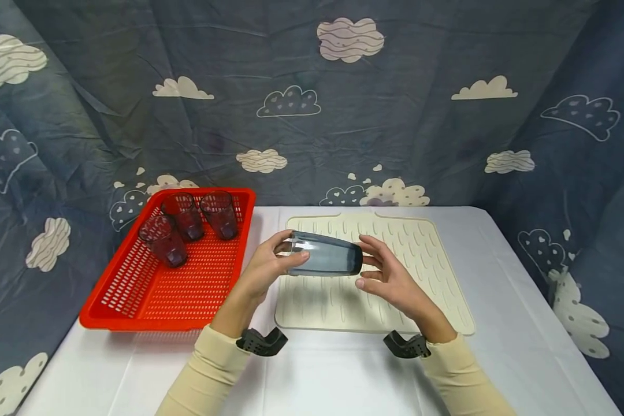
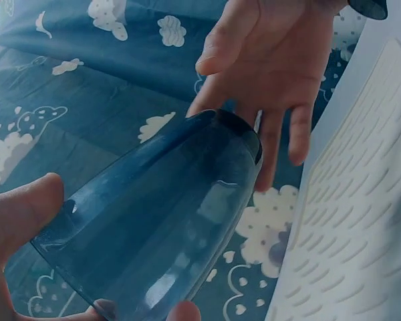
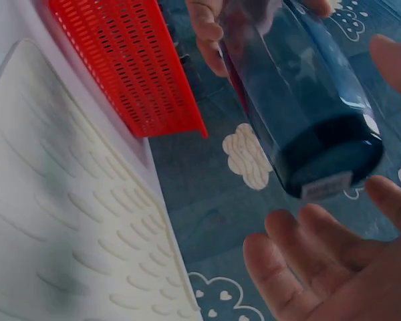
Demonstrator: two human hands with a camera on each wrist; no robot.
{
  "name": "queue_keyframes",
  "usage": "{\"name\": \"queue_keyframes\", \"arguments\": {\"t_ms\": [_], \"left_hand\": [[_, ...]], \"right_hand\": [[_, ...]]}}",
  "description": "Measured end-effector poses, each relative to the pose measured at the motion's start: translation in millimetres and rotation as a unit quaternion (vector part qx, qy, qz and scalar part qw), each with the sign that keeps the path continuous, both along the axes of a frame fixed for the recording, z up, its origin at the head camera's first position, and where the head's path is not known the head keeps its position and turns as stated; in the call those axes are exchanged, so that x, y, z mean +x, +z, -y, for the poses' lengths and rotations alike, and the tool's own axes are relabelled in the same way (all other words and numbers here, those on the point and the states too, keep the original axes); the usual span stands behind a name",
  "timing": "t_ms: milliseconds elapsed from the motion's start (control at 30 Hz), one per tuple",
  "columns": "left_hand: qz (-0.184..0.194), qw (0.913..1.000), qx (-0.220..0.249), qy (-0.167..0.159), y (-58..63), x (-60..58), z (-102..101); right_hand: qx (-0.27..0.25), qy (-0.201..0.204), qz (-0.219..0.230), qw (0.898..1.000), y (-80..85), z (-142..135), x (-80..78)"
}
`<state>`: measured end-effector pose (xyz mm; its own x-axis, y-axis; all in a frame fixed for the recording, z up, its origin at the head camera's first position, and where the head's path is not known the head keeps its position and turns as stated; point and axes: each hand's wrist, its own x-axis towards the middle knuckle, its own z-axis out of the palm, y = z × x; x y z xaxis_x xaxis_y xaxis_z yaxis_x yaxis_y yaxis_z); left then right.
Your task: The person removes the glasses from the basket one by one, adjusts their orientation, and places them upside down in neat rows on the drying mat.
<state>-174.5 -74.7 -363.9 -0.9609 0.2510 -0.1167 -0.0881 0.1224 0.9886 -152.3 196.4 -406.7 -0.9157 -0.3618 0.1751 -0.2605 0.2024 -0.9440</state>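
A blue-tinted drinking glass lies sideways in the air above the pale mat. My left hand grips it near the rim, thumb on the near side. Its darker, thick base points toward my right hand, whose fingers are spread and slightly bent around that end. In the right wrist view, a small white label shows on the base, and the fingertips sit close to it; whether any touch the glass I cannot tell. The left wrist view shows the right palm beyond the base.
On the left of the white table stands a red perforated basket. Three tinted glasses stand at its back: one glass, a second glass and a third glass. A cloud-patterned cloth hangs behind the table.
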Motion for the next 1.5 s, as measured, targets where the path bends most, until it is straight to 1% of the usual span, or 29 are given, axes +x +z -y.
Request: {"name": "queue_keyframes", "arguments": {"t_ms": [100,200,300,500,700,800,967,1100,1167,1233,1367,1433,1500], "left_hand": [[0.007,0.9999,0.014,-0.004,-4.9,1.0,-4.1],[0.016,0.9995,0.022,-0.015,-8.8,2.3,-7.8],[0.027,0.999,0.024,-0.027,-12.6,3.5,-10.2],[0.042,0.9975,0.027,-0.05,-18.7,4.9,-8.9],[0.044,0.9964,0.038,-0.062,-23.1,6.1,-7.8],[0.041,0.9968,0.042,-0.054,-25.1,7.8,-7.6],[0.033,0.9984,0.039,-0.023,-28.3,10.1,-4.5],[0.034,0.9994,0.01,0.003,-32.0,10.5,0.4],[0.033,0.9994,-0.004,0.012,-32.8,11.1,2.4],[0.03,0.9992,-0.021,0.018,-32.5,12.4,3.8],[0.028,0.9984,-0.045,0.018,-32.3,15.1,6.1],[0.029,0.9983,-0.047,0.019,-33.3,16.4,7.1],[0.026,0.9985,-0.042,0.021,-35.1,17.1,8.2]], "right_hand": [[-0.014,0.009,0.006,1.0,-1.4,5.8,0.6],[-0.045,0.017,0.018,0.999,-4.0,12.1,1.4],[-0.07,0.015,0.028,0.997,-7.1,17.2,2.2],[-0.066,-0.008,0.034,0.997,-11.1,19.7,3.7],[-0.082,-0.014,0.035,0.996,-12.8,18.4,5.1],[-0.097,-0.017,0.039,0.994,-13.3,16.9,4.3],[-0.118,-0.03,0.041,0.992,-9.6,8.5,-0.8],[-0.126,-0.044,0.035,0.99,-3.4,-4.4,-6.8],[-0.125,-0.054,0.025,0.99,0.4,-12.5,-9.5],[-0.117,-0.065,0.011,0.991,5.6,-21.7,-12.5],[-0.086,-0.091,-0.013,0.992,18.7,-44.0,-18.6],[-0.068,-0.106,-0.019,0.992,25.6,-57.0,-21.7],[-0.037,-0.129,-0.026,0.991,32.2,-70.0,-24.8]]}}
